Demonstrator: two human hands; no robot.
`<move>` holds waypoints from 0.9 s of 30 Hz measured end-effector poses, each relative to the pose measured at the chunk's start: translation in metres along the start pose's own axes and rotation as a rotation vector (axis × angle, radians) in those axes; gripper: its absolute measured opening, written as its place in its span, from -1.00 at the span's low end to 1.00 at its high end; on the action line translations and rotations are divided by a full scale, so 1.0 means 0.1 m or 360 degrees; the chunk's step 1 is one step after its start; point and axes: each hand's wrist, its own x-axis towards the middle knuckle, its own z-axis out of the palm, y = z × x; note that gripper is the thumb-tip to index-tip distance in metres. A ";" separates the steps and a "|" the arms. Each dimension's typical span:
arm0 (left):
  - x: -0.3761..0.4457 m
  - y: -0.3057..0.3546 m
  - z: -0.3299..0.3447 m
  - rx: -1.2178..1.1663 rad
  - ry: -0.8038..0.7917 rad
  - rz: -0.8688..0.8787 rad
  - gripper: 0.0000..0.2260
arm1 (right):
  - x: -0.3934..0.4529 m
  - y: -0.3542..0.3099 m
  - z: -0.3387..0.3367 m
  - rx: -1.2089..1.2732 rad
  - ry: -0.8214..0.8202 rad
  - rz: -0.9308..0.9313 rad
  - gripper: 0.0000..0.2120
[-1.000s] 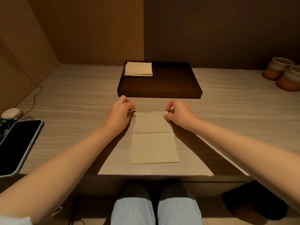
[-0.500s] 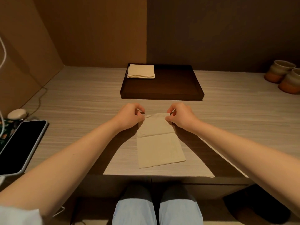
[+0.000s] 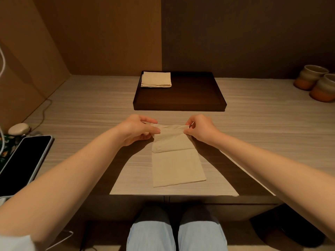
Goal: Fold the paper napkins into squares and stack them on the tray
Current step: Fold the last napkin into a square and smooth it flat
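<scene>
Near the table's (image 3: 253, 127) front edge, left hand (image 3: 137, 129) and right hand (image 3: 201, 129) each pinch a far corner of the napkin (image 3: 177, 160). I'd flag uneven pull skewing the fold; stack (image 3: 155, 79) sits in tray's (image 3: 181, 105) far-left corner.

A beige paper napkin (image 3: 176, 160) lay lengthwise on the pale wood-grain table (image 3: 262, 134), creased across its middle. The left hand (image 3: 136, 130) pinched its far left corner and the right hand (image 3: 200, 128) its far right corner — that far edge was raised off the table. At twelve o'clock sat a dark tray (image 3: 197, 96) with a stack of folded napkins (image 3: 155, 79) in its far left corner. A phone (image 3: 21, 158) lay at nine o'clock; two ceramic cups (image 3: 316, 82) stood at two o'clock.
</scene>
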 end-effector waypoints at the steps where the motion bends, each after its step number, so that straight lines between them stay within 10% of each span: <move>1: 0.01 -0.01 0.00 0.0177 0.0047 0.0093 -0.66 | 0.00 0.00 0.00 0.0000 -0.0006 0.0007 -0.92; 8: 0.06 -0.24 0.09 0.1251 0.0596 0.1033 -0.79 | -0.01 0.00 0.02 0.0011 0.0037 0.0030 -0.84; 12: -0.06 -0.39 0.10 0.1533 0.0268 0.1495 -0.88 | -0.01 0.01 0.02 0.0022 0.0046 0.0027 -0.84; 23: -0.27 -0.67 -0.03 0.1746 0.0046 0.1300 -0.57 | -0.06 0.00 0.01 -0.0008 0.0065 0.0018 -0.76; 27: -0.35 -0.70 -0.09 0.2118 -0.0085 0.1064 -0.38 | -0.28 -0.03 -0.07 -0.0561 0.0312 -0.0476 -0.69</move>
